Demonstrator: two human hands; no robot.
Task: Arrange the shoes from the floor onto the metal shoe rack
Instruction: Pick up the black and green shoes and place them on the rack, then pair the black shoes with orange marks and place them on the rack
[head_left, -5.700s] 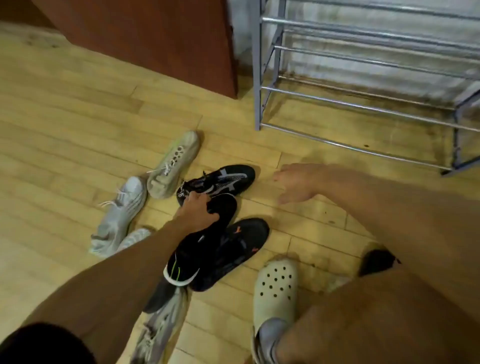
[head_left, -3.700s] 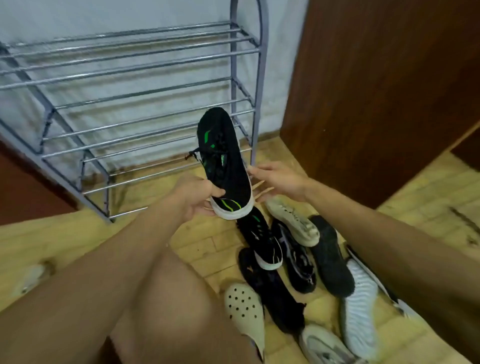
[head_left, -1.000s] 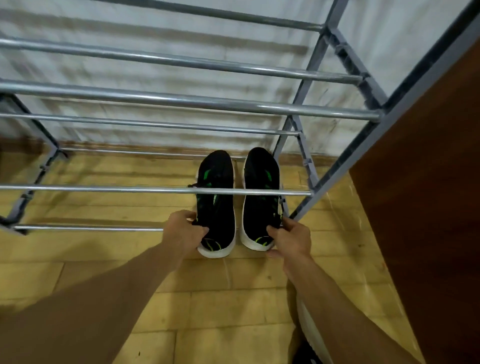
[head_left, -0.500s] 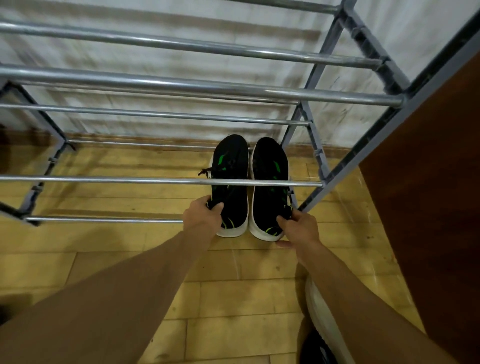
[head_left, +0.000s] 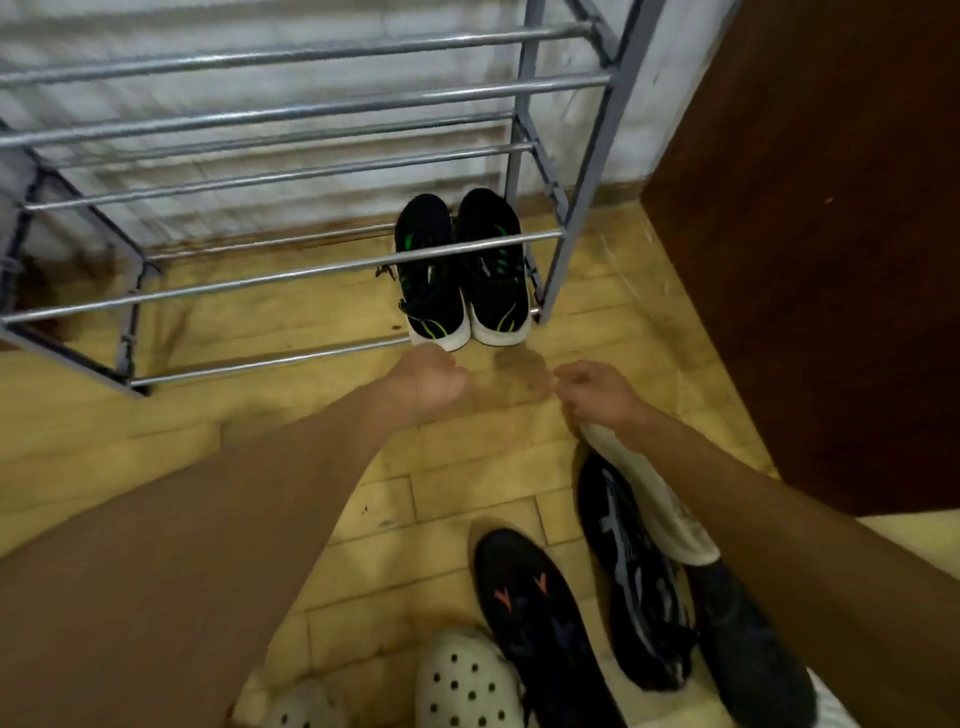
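A pair of black shoes with green marks, the left black shoe (head_left: 428, 270) and the right black shoe (head_left: 496, 270), stands side by side on the bottom tier of the metal shoe rack (head_left: 260, 283), at its right end, white heels towards me. My left hand (head_left: 431, 384) hovers just in front of the heels, fingers curled in, holding nothing. My right hand (head_left: 597, 395) is to its right, empty with loosely bent fingers, above the toe of a beige shoe (head_left: 654, 499) on the floor.
On the floor at the lower right lie a black shoe with orange marks (head_left: 535, 613), a black shoe with a grey pattern (head_left: 634, 571) and a dark shoe (head_left: 748, 639). White clogs (head_left: 462, 680) are on my feet. A brown cabinet (head_left: 831, 234) stands right of the rack.
Both hands have let go of the black pair's heels and drawn back towards me. The view has pulled away from the rack, so the floor shoes show again.
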